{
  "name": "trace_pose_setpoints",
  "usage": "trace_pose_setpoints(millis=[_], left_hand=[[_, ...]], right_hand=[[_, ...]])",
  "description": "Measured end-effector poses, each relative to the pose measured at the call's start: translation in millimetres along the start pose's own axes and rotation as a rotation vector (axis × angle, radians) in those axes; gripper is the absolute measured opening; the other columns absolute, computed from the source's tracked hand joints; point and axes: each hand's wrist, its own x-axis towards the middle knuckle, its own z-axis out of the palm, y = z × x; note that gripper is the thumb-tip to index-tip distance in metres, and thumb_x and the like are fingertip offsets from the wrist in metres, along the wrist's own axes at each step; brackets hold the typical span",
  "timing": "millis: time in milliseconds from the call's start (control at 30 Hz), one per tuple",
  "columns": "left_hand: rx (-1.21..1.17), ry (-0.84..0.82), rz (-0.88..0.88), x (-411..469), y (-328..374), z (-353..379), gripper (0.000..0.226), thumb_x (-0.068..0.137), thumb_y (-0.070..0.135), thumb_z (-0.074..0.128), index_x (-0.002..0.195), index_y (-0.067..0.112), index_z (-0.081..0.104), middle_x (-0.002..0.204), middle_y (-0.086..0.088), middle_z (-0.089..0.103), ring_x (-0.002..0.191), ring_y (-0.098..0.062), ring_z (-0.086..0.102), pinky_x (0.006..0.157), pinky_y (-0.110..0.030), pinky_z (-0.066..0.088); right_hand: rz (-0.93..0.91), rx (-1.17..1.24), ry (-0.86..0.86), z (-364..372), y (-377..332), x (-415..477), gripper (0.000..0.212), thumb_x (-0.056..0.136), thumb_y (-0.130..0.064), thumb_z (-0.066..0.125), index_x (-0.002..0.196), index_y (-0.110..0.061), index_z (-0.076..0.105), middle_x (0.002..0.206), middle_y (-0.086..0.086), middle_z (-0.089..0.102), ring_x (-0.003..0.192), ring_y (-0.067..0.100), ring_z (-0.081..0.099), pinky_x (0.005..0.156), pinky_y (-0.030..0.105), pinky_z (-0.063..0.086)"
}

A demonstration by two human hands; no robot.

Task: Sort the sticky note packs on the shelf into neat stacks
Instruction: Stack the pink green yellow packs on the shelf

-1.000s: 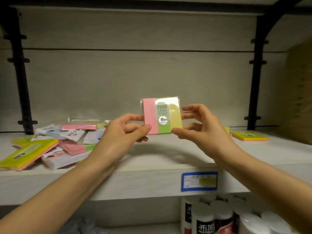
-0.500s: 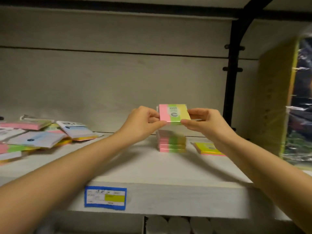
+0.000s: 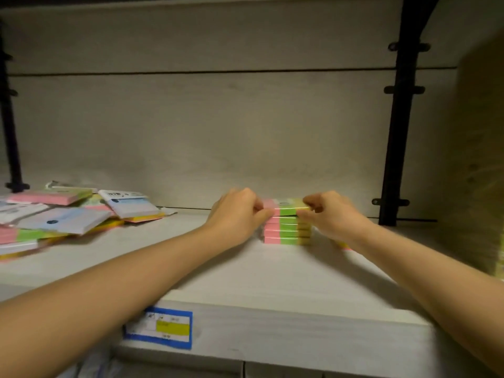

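Pink-green-yellow pack [image 3: 287,207] is resting atop the stack [image 3: 286,232], left hand [image 3: 236,214] pinching it at nine o'clock, right hand [image 3: 333,216] at three.

Pale back panel [image 3: 191,118], perhaps wood-grain; black uprights [image 3: 399,132]; dim light.

Pack [image 3: 288,208] between my fingers [image 3: 262,211]: pink, green, yellow bands. Stack [image 3: 287,233] under them: same stripes. Loose pile [image 3: 65,220] left of my fingers: pink, pale blue, yellow, white.
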Motion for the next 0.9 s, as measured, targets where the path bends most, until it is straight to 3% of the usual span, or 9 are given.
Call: trace_pose_setpoints(millis=[133,267,333,400,467,567,667,800,900], left_hand=[[0.037,-0.023,0.005,0,1,1,0.036,0.088,0.038,0.053,0.07,0.009,0.065,0.053,-0.004,0.044,0.066,-0.029,0.043,0.058,-0.029,0.031],[0.062,-0.088,-0.016,-4,5,-7,0.04,0.09,0.039,0.048,0.064,0.011,0.061,0.056,-0.005,0.045,0.069,-0.03,0.045,0.06,-0.029,0.033],[0.07,-0.097,-0.023,-7,3,-16,0.039,0.09,0.039,0.047,0.065,0.014,0.062,0.067,-0.005,0.06,0.079,-0.033,0.056,0.065,-0.031,0.042],[0.072,-0.067,-0.03,-9,-7,-31,0.031,0.089,0.038,0.048,0.082,0.016,0.07,0.091,-0.008,0.07,0.093,-0.032,0.062,0.079,-0.035,0.05],[0.07,-0.054,-0.058,-14,-28,-51,0.028,0.088,0.035,0.05,0.084,0.016,0.071,0.094,-0.007,0.073,0.096,-0.03,0.063,0.086,-0.037,0.051],[0.112,-0.065,-0.109,-28,-69,-88,0.026,0.087,0.03,0.052,0.078,0.016,0.072,0.083,-0.001,0.076,0.087,-0.023,0.066,0.085,-0.036,0.052],[0.174,-0.039,-0.157,-39,-113,-124,0.02,0.086,0.027,0.053,0.077,0.021,0.071,0.082,0.001,0.076,0.084,-0.021,0.066,0.083,-0.034,0.053],[0.293,-0.076,-0.179,-33,-164,-154,0.017,0.084,0.03,0.057,0.085,0.019,0.071,0.1,-0.008,0.073,0.098,-0.029,0.064,0.083,-0.034,0.051],[0.364,-0.219,-0.18,-23,-193,-160,0.027,0.085,0.034,0.057,0.097,0.013,0.07,0.107,-0.011,0.07,0.102,-0.03,0.062,0.087,-0.036,0.051]], right_hand=[[0.01,-0.088,-0.04,3,0,0,0.036,0.093,-0.033,0.048,0.114,-0.008,0.063,0.122,0.014,0.062,0.117,0.032,0.052,0.094,0.034,0.04],[-0.043,-0.091,0.001,-4,-3,-6,0.044,0.094,-0.038,0.045,0.126,-0.009,0.055,0.136,0.015,0.046,0.129,0.031,0.038,0.106,0.033,0.029],[-0.148,-0.06,0.098,-11,-13,-14,0.04,0.092,-0.037,0.047,0.125,-0.016,0.055,0.128,0.01,0.048,0.122,0.028,0.043,0.101,0.034,0.033],[-0.279,-0.028,0.155,-17,-31,-25,0.027,0.092,-0.037,0.048,0.107,-0.021,0.064,0.108,0.003,0.06,0.101,0.022,0.055,0.084,0.032,0.04],[-0.326,0.017,0.075,-18,-53,-33,0.021,0.091,-0.035,0.049,0.088,-0.026,0.067,0.09,-0.004,0.068,0.08,0.016,0.06,0.068,0.027,0.042],[-0.331,0.071,-0.126,-5,-92,-34,0.021,0.091,-0.029,0.052,0.074,-0.028,0.066,0.074,-0.016,0.067,0.067,0.009,0.064,0.052,0.01,0.045],[-0.304,0.116,-0.237,22,-131,-25,0.022,0.091,-0.028,0.051,0.074,-0.03,0.065,0.074,-0.016,0.068,0.072,0.001,0.062,0.062,0.01,0.044],[-0.197,0.247,-0.353,59,-182,2,0.019,0.089,-0.028,0.058,0.093,-0.015,0.07,0.086,-0.003,0.069,0.08,0.012,0.06,0.076,0.027,0.049],[-0.146,0.189,-0.405,78,-214,29,0.033,0.087,-0.038,0.06,0.087,-0.006,0.064,0.083,0.004,0.054,0.077,0.017,0.048,0.071,0.028,0.041]])
